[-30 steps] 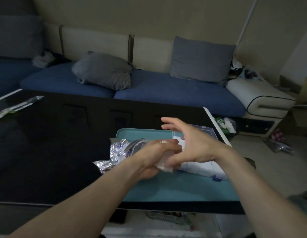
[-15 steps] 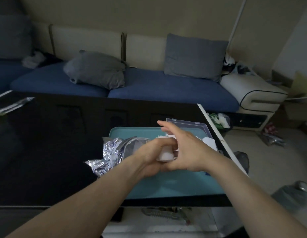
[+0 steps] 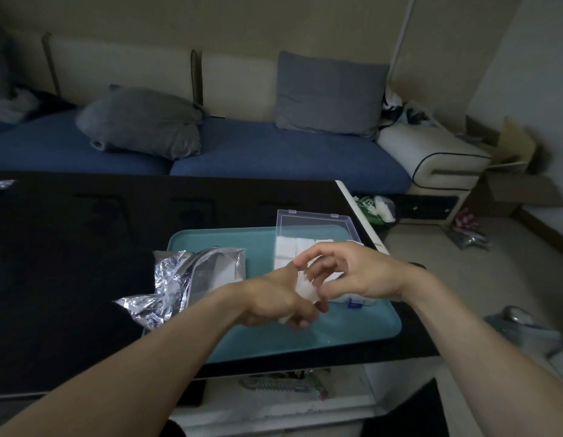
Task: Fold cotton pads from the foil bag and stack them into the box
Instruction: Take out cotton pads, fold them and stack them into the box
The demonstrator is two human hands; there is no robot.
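Cotton pad (image 3: 305, 287), a small soft white square, was held above the shallow teal plastic tray (image 3: 352, 329) near the view's centre, pinched between both hands. The left hand (image 3: 274, 298) curled its fingers round the pad's lower edge, so its grip was pinching the pad. The right hand (image 3: 346, 272), at 3 o'clock from the left, pressed thumb and fingertips onto the pad's upper part, its other fingers loosely spread.

A clear rectangular plastic box (image 3: 318, 225) sat on the tray at 12 o'clock from the hands, lid up, with white folded pads (image 3: 289, 247) already lined up inside. A crumpled silver foil bag (image 3: 185, 279) lay at 9 o'clock, partly on the tray and partly on the glossy black desk (image 3: 69, 247).

The fold looked partly made. Doing it well would probably mean bringing the edges level, pressing the crease flat between thumb and fingers, then keeping a light pinch so the soft pad did not spring open before being set beside the others.
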